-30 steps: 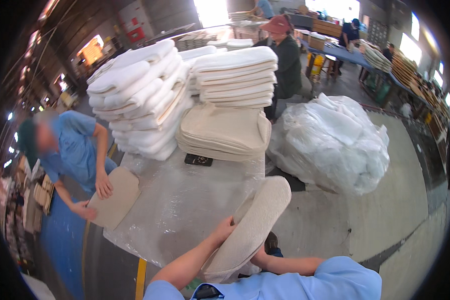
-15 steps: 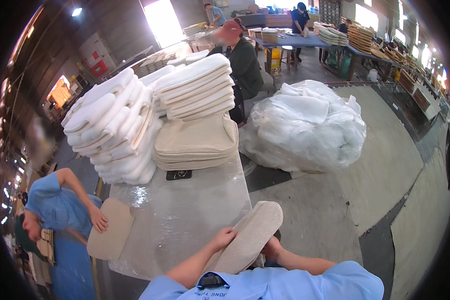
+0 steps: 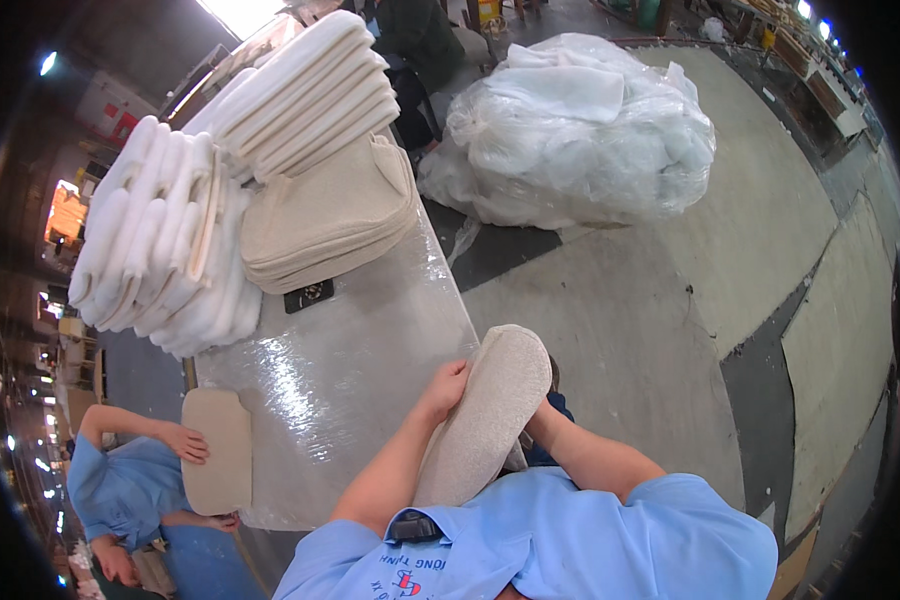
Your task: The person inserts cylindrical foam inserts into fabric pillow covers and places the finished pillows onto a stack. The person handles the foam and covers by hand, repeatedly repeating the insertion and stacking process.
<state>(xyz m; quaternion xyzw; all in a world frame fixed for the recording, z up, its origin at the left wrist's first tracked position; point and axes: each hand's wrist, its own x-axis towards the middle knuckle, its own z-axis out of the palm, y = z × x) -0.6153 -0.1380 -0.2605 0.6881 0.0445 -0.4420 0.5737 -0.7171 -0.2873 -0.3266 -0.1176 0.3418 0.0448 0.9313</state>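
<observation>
A beige fabric pad (image 3: pixel 485 425) with a rounded far end stands aslant in front of my body, at the near right edge of the table. My left hand (image 3: pixel 447 392) is closed on its left edge, thumb and fingers pinched there. At the lower right edge of the pad, my right hand (image 3: pixel 540 424) holds on from the side. The pad hides most of my right fingers.
On the plastic-covered table (image 3: pixel 360 370) are stacked beige covers (image 3: pixel 330 215), a small black card (image 3: pixel 309 295) and piles of white padding (image 3: pixel 160 235). A bagged white bundle (image 3: pixel 580 140) lies beyond. At left, a co-worker's hand (image 3: pixel 185 442) rests on a beige panel (image 3: pixel 220 465).
The view has tilted downward and turned. The pad in my hands stands more upright, its rounded end higher. The co-worker's panel lies straighter along the table edge.
</observation>
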